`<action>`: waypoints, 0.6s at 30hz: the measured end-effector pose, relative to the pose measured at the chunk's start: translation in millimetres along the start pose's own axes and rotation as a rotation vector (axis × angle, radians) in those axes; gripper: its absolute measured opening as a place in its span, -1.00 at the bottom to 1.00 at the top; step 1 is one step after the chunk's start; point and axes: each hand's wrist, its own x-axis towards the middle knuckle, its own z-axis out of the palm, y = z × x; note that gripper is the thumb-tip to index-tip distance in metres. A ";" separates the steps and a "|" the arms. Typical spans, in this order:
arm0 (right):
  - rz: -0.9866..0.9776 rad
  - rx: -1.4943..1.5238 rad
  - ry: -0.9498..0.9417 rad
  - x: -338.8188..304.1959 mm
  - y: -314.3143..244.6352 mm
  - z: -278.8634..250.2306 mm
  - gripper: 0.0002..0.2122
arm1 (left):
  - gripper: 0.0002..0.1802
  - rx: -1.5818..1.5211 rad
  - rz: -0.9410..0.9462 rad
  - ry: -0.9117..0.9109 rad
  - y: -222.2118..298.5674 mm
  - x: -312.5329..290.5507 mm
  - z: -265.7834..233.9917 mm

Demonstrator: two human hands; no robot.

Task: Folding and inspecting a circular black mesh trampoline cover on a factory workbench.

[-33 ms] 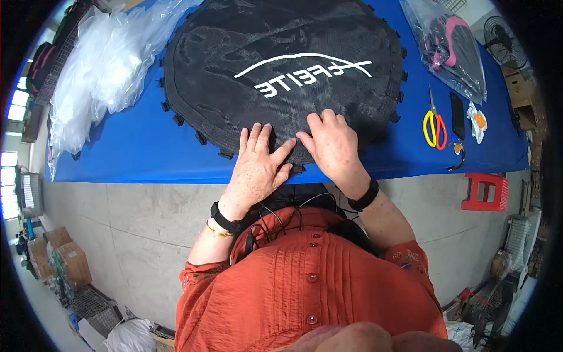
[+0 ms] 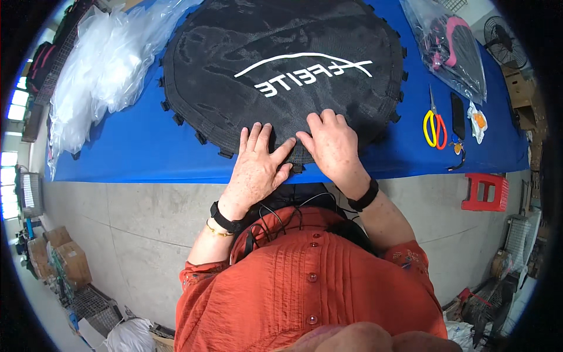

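A round black mesh mat [image 2: 281, 35], like a trampoline mat, lies flat on the blue table cover. It has a stitched border, short black loops around the rim, and white lettering with a curved line that appears upside down. My left hand [image 2: 255, 167] rests palm down on the mat's near edge, fingers spread and thumb low by the rim. Close beside it, my right hand [image 2: 333, 146] lies on the same edge. Its fingers are bent with their tips on the mesh, and its thumb points toward my left index finger. Nothing shows in either hand.
Clear plastic bags [image 2: 105, 70] are heaped on the left of the table. To the right lie scissors [image 2: 435, 126] with yellow and red handles, a black phone-like slab [image 2: 457, 115], a white wrapper [image 2: 478, 123], and a bagged pink-and-black item [image 2: 451, 47]. A red stool [image 2: 487, 192] stands below.
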 end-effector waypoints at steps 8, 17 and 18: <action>0.028 -0.030 -0.033 5.2 -3.9 -1.7 -0.69 | -0.41 -0.034 -0.002 0.024 -5.4 -2.3 3.6; 0.054 -0.130 -0.072 16.8 -15.0 3.0 -0.62 | -0.43 -0.027 0.002 0.029 -6.7 -3.2 5.1; 0.075 -0.133 -0.137 19.2 -18.9 2.3 -0.60 | -0.43 -0.027 0.001 0.029 -6.4 -3.7 4.9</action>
